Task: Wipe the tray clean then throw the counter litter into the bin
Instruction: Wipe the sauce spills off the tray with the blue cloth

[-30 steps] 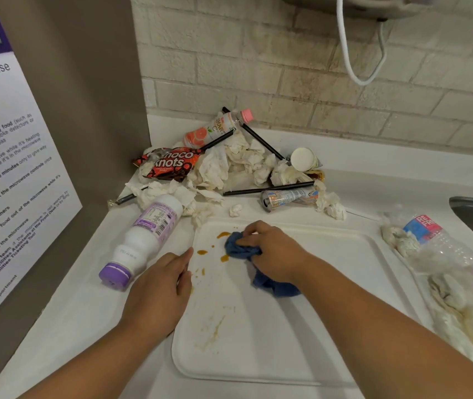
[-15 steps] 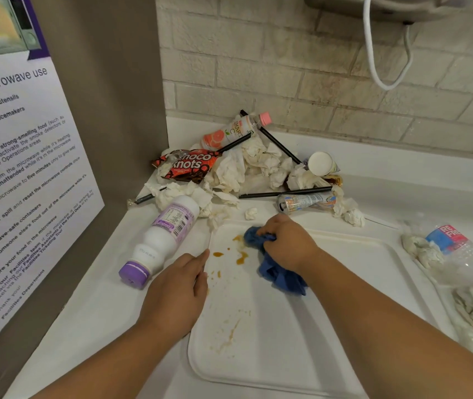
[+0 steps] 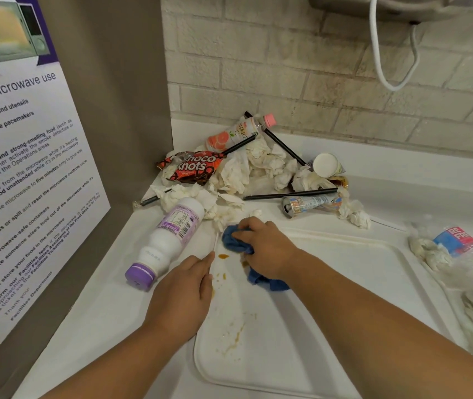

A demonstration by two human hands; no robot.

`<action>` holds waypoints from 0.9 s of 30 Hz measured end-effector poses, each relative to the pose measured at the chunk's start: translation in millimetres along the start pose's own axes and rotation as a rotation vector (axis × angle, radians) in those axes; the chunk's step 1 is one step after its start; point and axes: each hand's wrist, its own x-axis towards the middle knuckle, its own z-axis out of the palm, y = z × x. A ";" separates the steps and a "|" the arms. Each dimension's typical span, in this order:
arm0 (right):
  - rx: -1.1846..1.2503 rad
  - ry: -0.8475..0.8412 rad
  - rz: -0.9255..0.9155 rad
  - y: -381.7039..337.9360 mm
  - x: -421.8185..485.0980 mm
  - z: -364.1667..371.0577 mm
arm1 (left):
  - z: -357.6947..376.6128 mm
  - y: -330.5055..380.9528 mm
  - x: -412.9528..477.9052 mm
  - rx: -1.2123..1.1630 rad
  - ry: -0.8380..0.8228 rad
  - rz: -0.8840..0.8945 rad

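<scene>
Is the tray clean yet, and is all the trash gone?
Not yet. The right hand presses a blue cloth on the white plastic tray, while the left hand steadies its edge. Brown sauce spots remain. The crumpled tissues and purple-capped white bottle lie on the counter.

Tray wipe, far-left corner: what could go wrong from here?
1. The right hand works the blue cloth at the tray corner, close to loose tissues; a stroke could drag them onto the tray.
2. The white bottle lies on its side beside the left hand; a nudge might roll it.
3. Brown stains lower on the tray remain unwiped and could be missed.
</scene>
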 end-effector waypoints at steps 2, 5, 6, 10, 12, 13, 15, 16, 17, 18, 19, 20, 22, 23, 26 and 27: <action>0.142 -0.053 -0.090 -1.1 -3.4 -4.7 | -0.2 -0.1 -0.2 0.000 0.001 0.004; 0.331 -0.093 -0.019 2.6 -7.1 -16.6 | 0.3 -0.9 -0.7 0.014 0.005 0.012; 0.318 -0.077 0.004 3.4 -5.4 -16.2 | 0.5 -1.1 -0.5 0.010 0.005 0.011; 0.184 0.000 -0.065 -5.5 -6.7 0.2 | 0.6 0.5 0.3 -0.012 -0.002 0.007; 0.230 -0.055 -0.121 -6.0 -14.2 4.2 | 0.3 0.7 0.8 -0.014 -0.001 0.008; 0.307 -0.087 -0.119 -5.8 -20.4 0.7 | 0.3 0.7 0.5 -0.011 0.002 0.007; 0.502 -0.051 -0.045 -2.4 -33.1 -9.1 | 0.3 -0.2 -0.6 -0.002 0.008 0.011; 0.560 0.049 0.012 1.0 -38.4 -13.1 | 0.3 -0.5 -0.8 0.000 0.007 0.013; 0.542 0.155 0.082 5.2 -43.1 -15.0 | 0.6 -0.8 -1.0 -0.001 0.006 0.012; 0.457 0.195 0.159 7.6 -47.8 -16.1 | 1.1 -0.9 -0.8 -0.004 0.008 0.011; 0.341 0.160 0.231 6.5 -52.9 -15.5 | 1.4 -0.7 -0.6 -0.006 0.009 0.011; 0.243 0.097 0.278 2.5 -57.6 -12.2 | 1.8 -0.5 -0.3 -0.004 0.010 0.011; 0.179 0.022 0.286 -7.5 -62.7 -0.5 | 2.0 -0.5 0.0 -0.001 0.014 0.005; 0.225 0.038 0.265 -12.0 -64.3 4.2 | 1.8 -0.6 -0.2 -0.004 0.014 0.001; 0.441 0.113 0.260 -10.2 -69.0 -3.3 | 1.5 -0.7 -1.2 -0.016 0.010 0.000; 0.480 0.149 0.278 -4.9 -71.2 -12.4 | 1.2 -0.8 -1.1 -0.011 0.012 0.002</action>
